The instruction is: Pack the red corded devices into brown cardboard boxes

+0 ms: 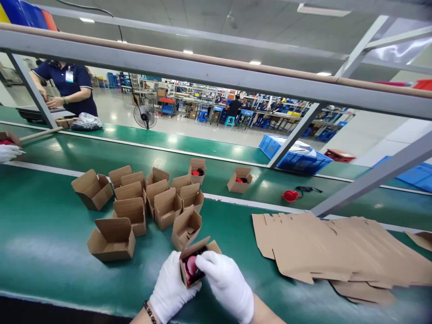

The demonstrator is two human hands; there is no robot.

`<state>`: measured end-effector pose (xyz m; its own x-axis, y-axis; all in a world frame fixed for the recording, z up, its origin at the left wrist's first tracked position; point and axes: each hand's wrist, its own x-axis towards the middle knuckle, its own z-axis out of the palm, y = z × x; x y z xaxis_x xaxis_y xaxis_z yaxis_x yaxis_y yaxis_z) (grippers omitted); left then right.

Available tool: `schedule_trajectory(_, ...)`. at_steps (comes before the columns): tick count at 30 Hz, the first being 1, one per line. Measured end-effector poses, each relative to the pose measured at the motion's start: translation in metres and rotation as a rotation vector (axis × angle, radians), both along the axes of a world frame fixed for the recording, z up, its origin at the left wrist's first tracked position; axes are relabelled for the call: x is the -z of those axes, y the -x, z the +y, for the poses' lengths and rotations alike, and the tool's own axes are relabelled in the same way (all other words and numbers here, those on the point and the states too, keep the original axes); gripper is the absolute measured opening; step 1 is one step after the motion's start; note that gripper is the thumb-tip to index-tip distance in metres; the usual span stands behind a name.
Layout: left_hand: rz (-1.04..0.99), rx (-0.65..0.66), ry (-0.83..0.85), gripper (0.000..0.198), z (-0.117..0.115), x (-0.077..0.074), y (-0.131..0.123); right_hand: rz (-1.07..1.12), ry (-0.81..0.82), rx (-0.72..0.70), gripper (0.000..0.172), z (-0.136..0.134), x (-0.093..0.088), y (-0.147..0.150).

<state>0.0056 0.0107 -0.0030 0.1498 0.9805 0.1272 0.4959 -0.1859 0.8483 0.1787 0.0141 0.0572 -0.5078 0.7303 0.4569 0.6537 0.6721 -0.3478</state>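
Note:
My left hand, in a white glove, is wrapped around a small open cardboard box near the front of the green bench. A round pinkish-red item with black parts around it sits inside the box. My right hand, also gloved, reaches over the box's right side with fingers closed at its opening; whatever is between the fingertips is hidden. Just beyond the held box stands an open carton. Several more open cartons are grouped to the left, and one carton stands nearer the front.
Flat cardboard blanks are piled at right. Farther back are two cartons with red and black contents, and a red device with a black cord. A metal post rises beside a blue crate. A co-worker's gloved hand is at far left.

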Motion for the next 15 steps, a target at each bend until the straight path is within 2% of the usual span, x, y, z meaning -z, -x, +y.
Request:
schedule_trajectory(2, 0.005, -0.011, -0.019, 0.048, 0.0, 0.0, -0.001, -0.251, -0.222, -0.015, 0.023, -0.001, 0.001, 0.002)
schedule_trajectory(5, -0.007, -0.037, -0.011, 0.041, 0.001, -0.001, -0.003, -0.386, -0.33, -0.064, 0.013, -0.005, 0.0, 0.008)
schedule_trajectory(9, -0.031, -0.033, 0.018, 0.031, 0.002, -0.001, -0.003, -0.392, -0.337, -0.173, 0.014, -0.009, -0.002, 0.013)
schedule_trajectory(12, -0.035, -0.017, 0.014, 0.03, 0.003, 0.002, -0.001, -0.286, -0.325, -0.219, 0.018, -0.01, 0.006, 0.01)
schedule_trajectory(15, -0.024, -0.007, -0.011, 0.031, 0.005, 0.008, -0.003, -0.168, -0.543, -0.116, 0.028, -0.01, 0.03, 0.004)
